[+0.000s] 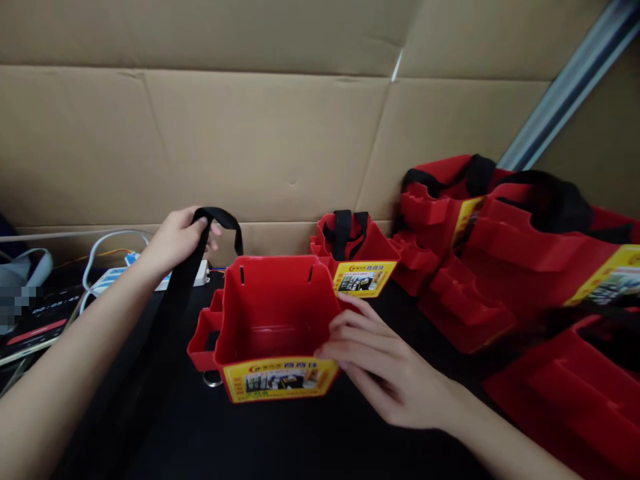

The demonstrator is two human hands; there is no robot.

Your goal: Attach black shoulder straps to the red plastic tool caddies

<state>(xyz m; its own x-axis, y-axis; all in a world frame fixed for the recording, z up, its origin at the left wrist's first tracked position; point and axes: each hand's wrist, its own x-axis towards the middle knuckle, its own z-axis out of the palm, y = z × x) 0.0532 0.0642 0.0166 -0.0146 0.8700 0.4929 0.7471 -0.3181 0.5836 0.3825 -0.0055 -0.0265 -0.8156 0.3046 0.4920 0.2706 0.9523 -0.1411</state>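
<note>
A red plastic tool holder (273, 313) with a yellow label lies on the black table, its open side facing me. My right hand (373, 363) grips its right edge, fingers curled round the rim. My left hand (177, 240) is raised to the holder's upper left and closed on a black webbing strap (223, 223), which loops over my fingers and hangs down toward the table.
A second red holder (353, 257) with black straps stands behind, against the cardboard wall (280, 140). Several more red holders (505, 247) are piled at the right. White cables and a power strip (120, 273) lie at the back left.
</note>
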